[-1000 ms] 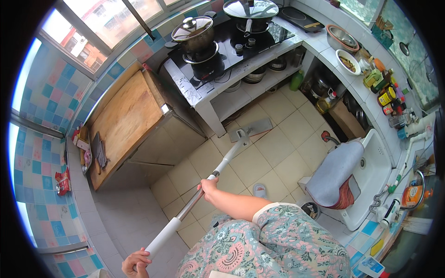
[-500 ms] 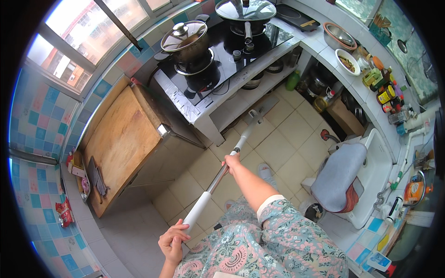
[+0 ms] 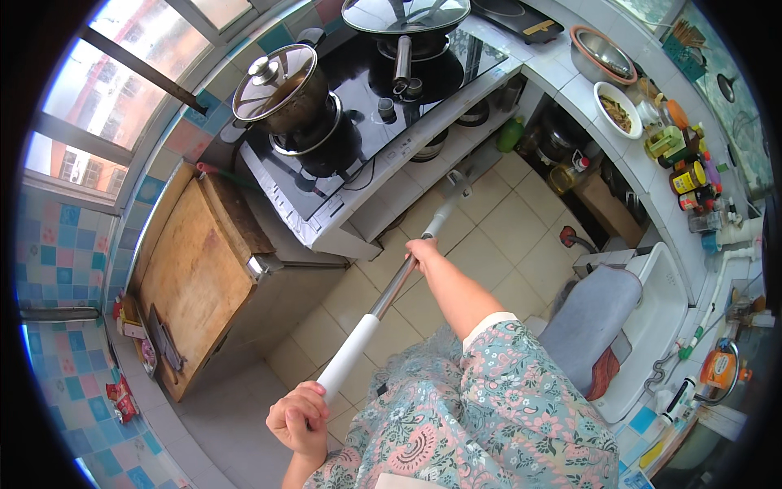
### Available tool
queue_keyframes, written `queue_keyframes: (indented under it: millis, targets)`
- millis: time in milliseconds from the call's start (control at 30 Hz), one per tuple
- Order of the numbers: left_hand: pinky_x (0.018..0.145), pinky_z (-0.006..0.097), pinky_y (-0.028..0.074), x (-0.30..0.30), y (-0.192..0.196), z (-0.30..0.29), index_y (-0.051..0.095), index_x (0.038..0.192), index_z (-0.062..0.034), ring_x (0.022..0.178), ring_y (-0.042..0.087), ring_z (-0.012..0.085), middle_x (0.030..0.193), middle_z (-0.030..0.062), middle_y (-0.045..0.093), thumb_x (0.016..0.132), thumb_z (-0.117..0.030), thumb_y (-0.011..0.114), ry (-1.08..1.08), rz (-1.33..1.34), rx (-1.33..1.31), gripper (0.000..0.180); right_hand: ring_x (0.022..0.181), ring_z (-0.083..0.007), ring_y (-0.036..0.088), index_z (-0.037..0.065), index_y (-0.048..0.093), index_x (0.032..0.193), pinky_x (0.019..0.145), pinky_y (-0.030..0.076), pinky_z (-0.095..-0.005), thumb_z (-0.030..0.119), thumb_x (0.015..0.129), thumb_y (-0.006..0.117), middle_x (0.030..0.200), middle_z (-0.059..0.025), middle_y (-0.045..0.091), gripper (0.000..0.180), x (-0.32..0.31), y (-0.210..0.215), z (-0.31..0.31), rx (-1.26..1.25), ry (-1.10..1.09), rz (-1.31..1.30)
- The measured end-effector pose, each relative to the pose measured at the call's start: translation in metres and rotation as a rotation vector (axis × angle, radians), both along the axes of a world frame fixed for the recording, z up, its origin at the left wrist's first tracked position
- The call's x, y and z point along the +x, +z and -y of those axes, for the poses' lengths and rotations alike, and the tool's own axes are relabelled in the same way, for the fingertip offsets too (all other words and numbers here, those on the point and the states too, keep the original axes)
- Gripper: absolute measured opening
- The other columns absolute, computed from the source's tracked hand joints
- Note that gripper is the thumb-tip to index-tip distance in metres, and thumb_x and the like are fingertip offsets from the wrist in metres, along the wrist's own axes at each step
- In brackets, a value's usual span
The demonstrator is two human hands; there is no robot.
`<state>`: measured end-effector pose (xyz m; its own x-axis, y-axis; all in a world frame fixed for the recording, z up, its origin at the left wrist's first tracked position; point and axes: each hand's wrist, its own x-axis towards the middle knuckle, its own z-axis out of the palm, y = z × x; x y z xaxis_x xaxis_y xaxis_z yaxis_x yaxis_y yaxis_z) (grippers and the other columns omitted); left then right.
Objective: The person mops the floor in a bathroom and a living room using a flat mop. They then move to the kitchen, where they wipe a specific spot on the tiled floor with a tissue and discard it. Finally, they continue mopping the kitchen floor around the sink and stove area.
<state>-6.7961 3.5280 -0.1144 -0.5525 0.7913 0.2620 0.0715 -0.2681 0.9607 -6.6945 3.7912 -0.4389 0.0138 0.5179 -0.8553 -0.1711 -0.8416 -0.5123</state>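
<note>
A flat mop (image 3: 394,292) slants across the middle, its white grip towards me and its head on the tiled floor by the stove counter's lower shelf. My left hand (image 3: 300,418) is closed round the top end of the white grip. Further down the metal pole, my right hand (image 3: 421,251) grips it just above the white lower section. The mop head's outline is hard to make out in the shadow beside the shelf.
On the left stands a cabinet with a wooden board (image 3: 191,281) on top. The stove (image 3: 371,106) holds a lidded pot (image 3: 281,94) and a lidded wok (image 3: 405,18). A white sink (image 3: 664,310) with a grey cloth (image 3: 595,318) is at right; a green bottle (image 3: 511,134) stands by the shelf.
The mop and my right hand have moved forward, away from me, and the mop head sits farther in along the shelf. My view has shifted slightly. Both hands keep their hold.
</note>
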Motion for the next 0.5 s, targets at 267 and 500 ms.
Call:
queue_keyframes:
  millis: [267, 500]
  targets:
    - [0.062, 0.030, 0.045, -0.035, 0.091, 0.029, 0.049, 0.060, -0.0047, 0.048, 0.056, 0.0166, 0.047, 0.0067, 0.050, 0.090, -0.024, 0.049, -0.126, 0.050, 0.117, 0.036, 0.065, -0.0195, 0.053, 0.005, 0.012, 0.123, 0.042, 0.042, -0.0338, 0.004, 0.070, 0.059, 0.092, -0.0144, 0.047, 0.071, -0.026, 0.083, 0.108, -0.089, -0.026, -0.190]
    - [0.052, 0.028, 0.043, 0.009, 0.013, -0.025, 0.039, 0.056, -0.0083, 0.033, 0.037, 0.0117, 0.037, -0.0005, 0.035, 0.094, -0.025, 0.030, -0.050, -0.053, -0.006, 0.041, 0.057, -0.0188, 0.053, 0.008, 0.024, 0.106, 0.042, 0.048, -0.0321, -0.001, 0.068, 0.058, 0.081, -0.0102, 0.046, 0.051, 0.045, 0.008, 0.015, 0.052, -0.176, -0.091]
